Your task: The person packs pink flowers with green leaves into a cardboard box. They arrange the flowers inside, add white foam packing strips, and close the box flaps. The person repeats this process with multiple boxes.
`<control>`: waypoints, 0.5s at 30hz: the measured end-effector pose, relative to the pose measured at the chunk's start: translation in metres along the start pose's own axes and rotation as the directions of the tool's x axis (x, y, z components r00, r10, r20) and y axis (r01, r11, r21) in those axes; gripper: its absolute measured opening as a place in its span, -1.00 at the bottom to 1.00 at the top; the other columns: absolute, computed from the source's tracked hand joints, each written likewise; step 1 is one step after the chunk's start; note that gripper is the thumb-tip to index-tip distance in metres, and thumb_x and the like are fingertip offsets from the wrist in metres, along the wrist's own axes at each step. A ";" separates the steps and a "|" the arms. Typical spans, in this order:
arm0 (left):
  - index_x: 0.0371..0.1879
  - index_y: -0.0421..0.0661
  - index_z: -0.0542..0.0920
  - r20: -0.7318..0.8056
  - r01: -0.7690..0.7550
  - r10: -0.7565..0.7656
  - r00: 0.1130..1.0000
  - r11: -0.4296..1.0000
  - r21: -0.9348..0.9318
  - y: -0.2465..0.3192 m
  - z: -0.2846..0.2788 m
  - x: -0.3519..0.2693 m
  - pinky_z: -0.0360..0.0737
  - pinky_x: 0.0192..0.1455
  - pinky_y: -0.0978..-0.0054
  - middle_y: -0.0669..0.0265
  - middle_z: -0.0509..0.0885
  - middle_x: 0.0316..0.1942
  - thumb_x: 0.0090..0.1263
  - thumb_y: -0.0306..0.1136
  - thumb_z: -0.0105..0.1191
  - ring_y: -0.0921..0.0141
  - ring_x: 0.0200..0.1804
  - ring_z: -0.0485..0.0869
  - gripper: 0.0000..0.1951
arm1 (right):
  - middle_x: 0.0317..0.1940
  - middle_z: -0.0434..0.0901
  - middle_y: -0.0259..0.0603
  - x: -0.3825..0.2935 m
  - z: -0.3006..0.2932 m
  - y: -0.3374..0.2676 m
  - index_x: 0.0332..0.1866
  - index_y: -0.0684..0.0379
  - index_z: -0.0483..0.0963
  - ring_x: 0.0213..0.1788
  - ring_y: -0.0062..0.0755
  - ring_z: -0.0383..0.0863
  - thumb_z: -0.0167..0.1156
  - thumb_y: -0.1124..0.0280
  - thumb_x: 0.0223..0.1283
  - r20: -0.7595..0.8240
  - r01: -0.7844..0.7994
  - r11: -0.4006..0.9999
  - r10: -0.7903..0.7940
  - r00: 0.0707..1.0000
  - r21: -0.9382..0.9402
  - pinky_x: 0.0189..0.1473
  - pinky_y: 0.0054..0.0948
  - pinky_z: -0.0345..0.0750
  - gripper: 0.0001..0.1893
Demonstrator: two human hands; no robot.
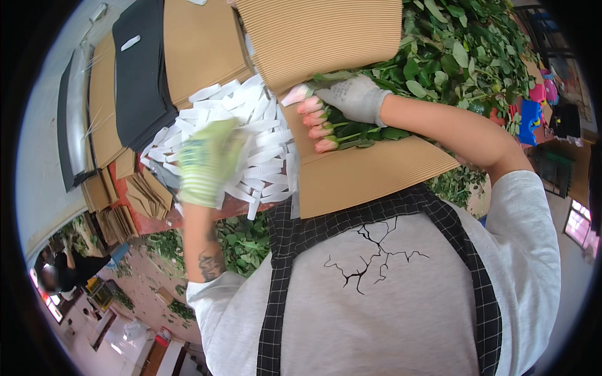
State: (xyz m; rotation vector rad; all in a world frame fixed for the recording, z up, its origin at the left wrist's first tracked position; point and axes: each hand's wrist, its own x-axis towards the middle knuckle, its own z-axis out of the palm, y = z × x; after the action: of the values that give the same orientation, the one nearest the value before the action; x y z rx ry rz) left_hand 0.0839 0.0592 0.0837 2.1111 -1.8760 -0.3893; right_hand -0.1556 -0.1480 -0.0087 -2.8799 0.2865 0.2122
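My left hand [207, 162], in a green and white striped glove, is motion-blurred above a heap of white mesh bud sleeves [270, 157]. Whether a sleeve is between its fingers cannot be told. Wearing a grey glove, my right hand [350, 97] grips a rose just behind its bud, the stem hidden under the hand. That bud [297, 94] has a white mesh sleeve around it. Below it, several pink roses [320, 127] lie in a column, heads to the left, on corrugated cardboard [376, 174]. Another corrugated flap [324, 42] rises behind them.
Leafy cut stems [451, 61] are heaped at the right. Stacks of brown cardboard [207, 47] and black sheets [141, 75] stand at the upper left. Small folded cardboard pieces [148, 195] lie on the red table [155, 227]. Leaves litter the floor; a person [70, 270] is at far left.
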 end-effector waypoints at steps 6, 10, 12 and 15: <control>-0.03 0.01 0.56 0.132 -0.228 0.257 0.957 0.953 -0.199 0.076 0.087 0.024 0.62 -0.23 0.19 0.32 0.61 0.02 0.37 -0.11 0.00 0.20 -0.15 0.69 -0.69 | -0.24 0.68 -0.09 0.005 -0.019 -0.012 -0.07 0.09 0.49 -0.16 -0.05 0.71 -0.03 0.35 0.25 0.046 0.003 0.999 -0.001 0.999 -0.042 -0.14 -0.10 0.59 -0.78; -0.02 0.01 0.55 0.245 -0.188 0.233 0.941 0.963 -0.194 0.076 0.093 0.028 0.63 -0.22 0.18 0.34 0.55 0.05 0.40 -0.09 -0.04 0.22 -0.14 0.69 -0.68 | -0.30 0.68 -0.14 0.008 -0.025 -0.014 -0.20 0.09 0.49 -0.21 -0.12 0.72 -0.03 0.34 0.26 0.067 0.001 0.997 0.004 0.998 -0.077 -0.21 -0.10 0.57 -0.84; -0.01 0.01 0.55 0.262 -0.157 0.206 0.943 0.968 -0.197 0.077 0.095 0.027 0.63 -0.20 0.18 0.34 0.56 0.06 0.40 -0.08 -0.05 0.22 -0.13 0.69 -0.67 | -0.34 0.68 -0.17 0.008 -0.022 -0.013 -0.18 0.10 0.47 -0.26 -0.13 0.72 -0.01 0.32 0.26 0.074 0.024 0.992 -0.014 0.997 -0.127 -0.29 -0.12 0.59 -0.84; 0.01 0.02 0.56 0.302 -0.105 0.154 0.941 0.979 -0.172 0.081 0.091 0.025 0.63 -0.17 0.18 0.33 0.57 0.09 0.40 -0.07 -0.06 0.21 -0.11 0.69 -0.66 | -0.37 0.68 -0.19 0.007 -0.020 -0.014 -0.18 0.13 0.47 -0.30 -0.17 0.73 -0.01 0.33 0.26 0.059 0.044 0.978 -0.032 0.998 -0.202 -0.34 -0.15 0.60 -0.84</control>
State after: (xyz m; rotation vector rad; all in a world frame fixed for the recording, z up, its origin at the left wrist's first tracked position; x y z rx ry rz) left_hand -0.0222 0.0221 0.0311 1.8991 -2.0652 -0.8543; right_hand -0.1430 -0.1409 0.0120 -3.0715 0.2101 0.3322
